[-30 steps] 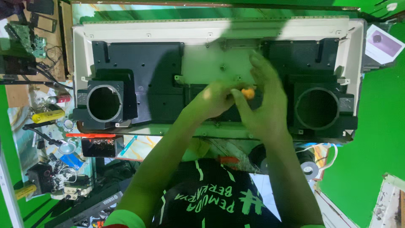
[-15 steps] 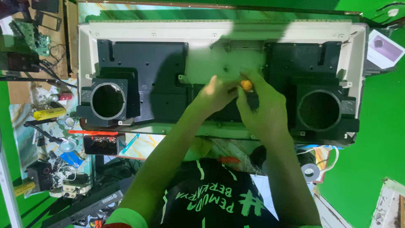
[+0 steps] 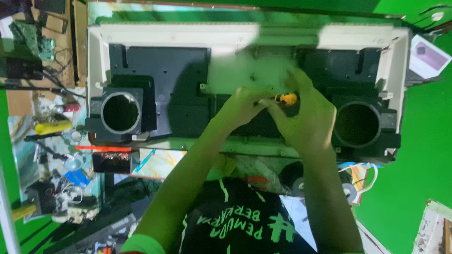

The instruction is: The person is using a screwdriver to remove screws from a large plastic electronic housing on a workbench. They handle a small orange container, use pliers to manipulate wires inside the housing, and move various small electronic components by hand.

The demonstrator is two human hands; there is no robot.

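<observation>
A wide white-framed unit (image 3: 155, 35) with black inner housing lies in front of me, with a round opening at its left (image 3: 120, 113) and another at its right (image 3: 357, 124). My right hand (image 3: 308, 117) is closed around a small screwdriver with an orange and yellow handle (image 3: 287, 99), held against the middle of the unit. My left hand (image 3: 240, 107) rests beside it, fingertips touching the black part near the screwdriver's tip. The tip itself is hidden by my fingers.
At the left lie a yellow-handled tool (image 3: 52, 127), a green circuit board (image 3: 28, 40), a red-handled tool (image 3: 101, 148), wires and small parts. A white box (image 3: 429, 56) sits at the upper right. Green surface lies to the right.
Both hands have stayed at the unit's middle; the right hand has shifted slightly around the screwdriver. The view has drifted a little.
</observation>
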